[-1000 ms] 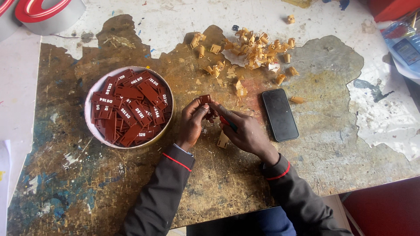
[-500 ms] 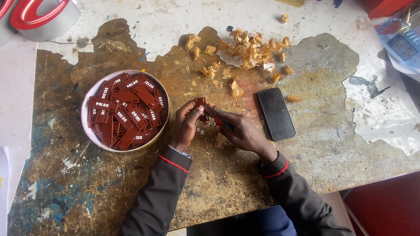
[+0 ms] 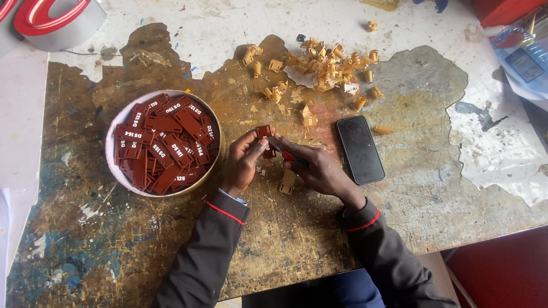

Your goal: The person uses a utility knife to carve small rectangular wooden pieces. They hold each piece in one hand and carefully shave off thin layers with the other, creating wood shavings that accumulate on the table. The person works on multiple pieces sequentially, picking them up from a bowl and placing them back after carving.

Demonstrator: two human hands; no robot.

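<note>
- Head view: left hand pinches a small dark-red tag by its edges, face lifted clear of the bench, so the tool can get at it.
- Right hand is closed around a red-handled tool, tip meeting the tag.
- White bowl at 9 o'clock of the hands, within left-hand reach, piled with matching rectangular red tags bearing white characters.
- Tan curled scraps heaped at 12–1 o'clock.
- Black phone at 3 o'clock, screen dark.
- Red-and-white sign letter at 10 o'clock, far corner.
</note>
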